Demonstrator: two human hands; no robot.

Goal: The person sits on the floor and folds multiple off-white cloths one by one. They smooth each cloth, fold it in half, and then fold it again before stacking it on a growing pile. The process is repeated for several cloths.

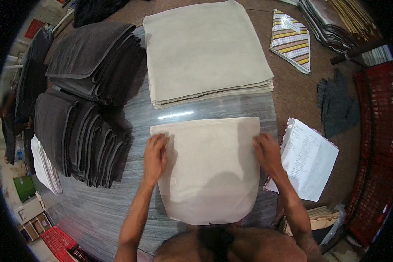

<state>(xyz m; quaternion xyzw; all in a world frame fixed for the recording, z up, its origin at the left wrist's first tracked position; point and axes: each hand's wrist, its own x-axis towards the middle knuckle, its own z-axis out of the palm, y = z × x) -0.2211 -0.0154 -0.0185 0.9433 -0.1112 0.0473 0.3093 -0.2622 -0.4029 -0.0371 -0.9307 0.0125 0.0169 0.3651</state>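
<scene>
A cream cloth piece [209, 170] lies flat in front of me, with its far edge straight and its near corners rounded. At its left edge, close to the far corner, my left hand [156, 155] has its fingers curled closed on the cloth. My right hand [268, 153] is across from it, fingers bent and closed at the right edge. The fingertips are small and partly shadowed. Beyond the cloth lies a stack of larger cream cloth sheets [207, 52], its layers showing along the near edge.
Two piles of folded dark grey cloths, a far pile [91, 56] and a near pile [74, 135], stand left on the grey streaked tabletop [137, 209]. A handwritten paper [310, 159] lies right, below a striped folded piece [291, 41]. Red crates [375, 153] line the right side.
</scene>
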